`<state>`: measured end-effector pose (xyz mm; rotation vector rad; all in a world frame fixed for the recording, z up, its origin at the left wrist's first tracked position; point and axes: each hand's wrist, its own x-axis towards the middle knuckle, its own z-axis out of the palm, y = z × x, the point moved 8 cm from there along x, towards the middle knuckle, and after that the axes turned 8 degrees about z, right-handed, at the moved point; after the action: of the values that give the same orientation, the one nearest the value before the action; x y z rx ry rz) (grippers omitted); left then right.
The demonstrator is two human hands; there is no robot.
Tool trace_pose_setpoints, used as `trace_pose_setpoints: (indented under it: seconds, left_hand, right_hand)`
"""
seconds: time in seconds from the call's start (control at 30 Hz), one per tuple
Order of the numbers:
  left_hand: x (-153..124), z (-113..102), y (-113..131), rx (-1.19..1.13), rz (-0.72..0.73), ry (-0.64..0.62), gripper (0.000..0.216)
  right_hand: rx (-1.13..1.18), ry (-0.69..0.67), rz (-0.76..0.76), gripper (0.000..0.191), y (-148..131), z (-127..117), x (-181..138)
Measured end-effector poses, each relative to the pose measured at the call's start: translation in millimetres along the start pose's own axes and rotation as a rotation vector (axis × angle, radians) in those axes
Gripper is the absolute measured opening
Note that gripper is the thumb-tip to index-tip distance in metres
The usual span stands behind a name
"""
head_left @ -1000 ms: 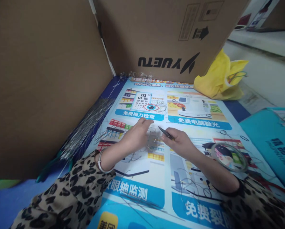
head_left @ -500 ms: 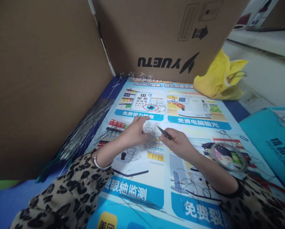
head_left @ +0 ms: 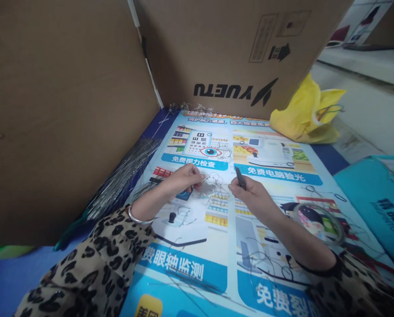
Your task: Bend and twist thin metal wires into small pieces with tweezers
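Over the printed poster, my left hand [head_left: 187, 179] is closed, thumb and fingers pinching a tangle of thin wire loops [head_left: 213, 185]. The loops spread out to the right of its fingertips. My right hand [head_left: 254, 196] is closed around a slim dark tool [head_left: 239, 178] with a narrow tip pointing up and away; its exact kind is not clear. The right thumb and finger come close to the right side of the wire loops. Whether they also pinch a wire end, I cannot tell.
Long straight wires [head_left: 121, 185] lie bundled at the left by a cardboard panel [head_left: 58, 110]. More wire pieces scatter over the poster [head_left: 230, 237]. A clear tape roll [head_left: 338, 229], a yellow bag [head_left: 302, 116] and a turquoise box [head_left: 368, 189] stand at the right.
My left hand has closed from spread fingers to a pinch on the wire loops. The dark tool in my right hand has turned more upright, and that hand has shifted slightly right.
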<state>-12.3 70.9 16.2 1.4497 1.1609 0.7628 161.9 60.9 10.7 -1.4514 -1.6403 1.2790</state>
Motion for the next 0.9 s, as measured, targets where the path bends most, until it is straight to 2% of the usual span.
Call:
trace_pose_setpoints:
  seconds: [0.07,0.23,0.37,0.5,0.7,0.9]
  left_hand:
    - [-1.0,1.2,-1.0,-0.141,-0.019,0.011,0.024]
    - [-2.2,15.3,-3.8,-0.508,-0.02,-0.099,0.021]
    - [-2.1,23.9,-8.8,-0.724,-0.067,-0.102,0.022]
    - [-3.7,33.8,-14.0,-0.831,-0.107,-0.096,0.021]
    - [-4.9,36.9,-14.9,-0.971,0.0,-0.023,0.015]
    - [-6.6,40.4,-10.4,-0.925,0.029,-0.061,0.013]
  right_hand:
    - [0.09,0.001,0.001,0.021,2.2,-3.0,2.0]
    - [0.229,0.0,-0.013,0.021,5.4,-6.4,6.4]
    - [0.326,-0.018,-0.019,0.022,8.1,-6.4,8.9]
    - [0.338,-0.023,-0.017,0.022,10.1,-6.6,9.9]
    - [0.373,-0.04,-0.013,0.021,9.7,-6.1,9.5]
    - [0.332,-0.035,-0.029,0.022,8.2,-5.9,8.4]
